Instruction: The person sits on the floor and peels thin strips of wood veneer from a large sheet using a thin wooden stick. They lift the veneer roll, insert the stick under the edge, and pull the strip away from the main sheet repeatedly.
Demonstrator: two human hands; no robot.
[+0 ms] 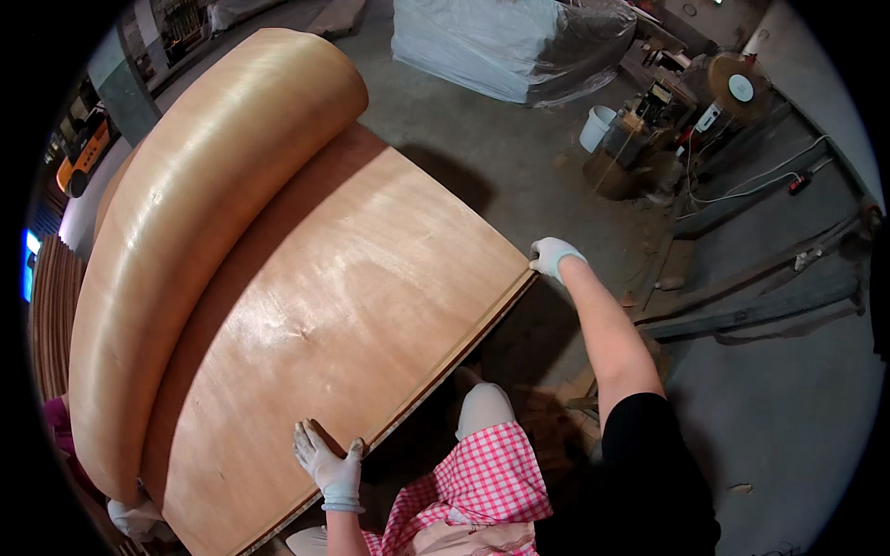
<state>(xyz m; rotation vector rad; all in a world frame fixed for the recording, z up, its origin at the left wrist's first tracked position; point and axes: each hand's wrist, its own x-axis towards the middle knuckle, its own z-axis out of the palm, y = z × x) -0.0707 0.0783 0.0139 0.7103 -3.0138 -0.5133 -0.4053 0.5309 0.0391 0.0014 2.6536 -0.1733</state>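
A large reddish-brown wood veneer sheet lies in front of me, its far-left part bent up and over into a big, glossy roll. My left hand, in a white glove with greyed fingertips, rests on the sheet by its near edge, fingers stretched out and thumb apart. At the right corner, my gloved right hand is closed on the sheet, fingertips pinching its edge. Layers show along the near edge, but how many sheets lie below is hidden.
Another person's purple sleeve and gloved hand show at the left, by the roll's lower end. Stacked brown sheets stand behind. Farther off are a plastic-wrapped pile, a white bucket and a machine. A metal frame stands right.
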